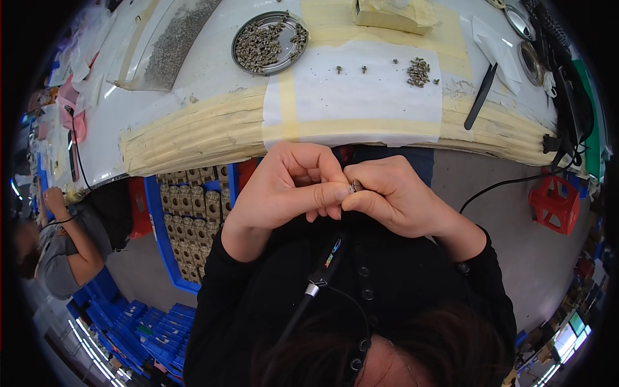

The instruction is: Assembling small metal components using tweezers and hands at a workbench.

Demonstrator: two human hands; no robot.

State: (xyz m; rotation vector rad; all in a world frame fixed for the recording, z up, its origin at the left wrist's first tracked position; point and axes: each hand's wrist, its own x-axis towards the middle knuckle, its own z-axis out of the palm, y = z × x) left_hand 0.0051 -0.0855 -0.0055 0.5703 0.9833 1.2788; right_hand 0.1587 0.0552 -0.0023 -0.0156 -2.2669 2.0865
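Being pinched right now, between nearly closed fingers (pixel 329 195), is one small metal part (pixel 356 186). It's being held just off the near edge of the tabletop (pixel 206 71) by the left hand (pixel 293 184) and the right hand (pixel 396 197) together, thumb tips nearly meeting. Hardly any gap is being left on either side, though which hand is carrying most of the grip can't really be told, and some of the part is being hidden. Just past the hands, a white sheet (pixel 354 103) is being kept taped down; a little pile of metal pieces (pixel 418 73) is being kept at its right, with a few loose pieces (pixel 363 69) being left nearby. Further up and left, loads more are being held in a round metal dish (pixel 280 62). Dark tweezers (pixel 481 97) are being left untouched at the far right. So, going by the piles, one piece is being dealt with and plenty are probably waiting; whether the little pile is being counted as finished isn't being shown.
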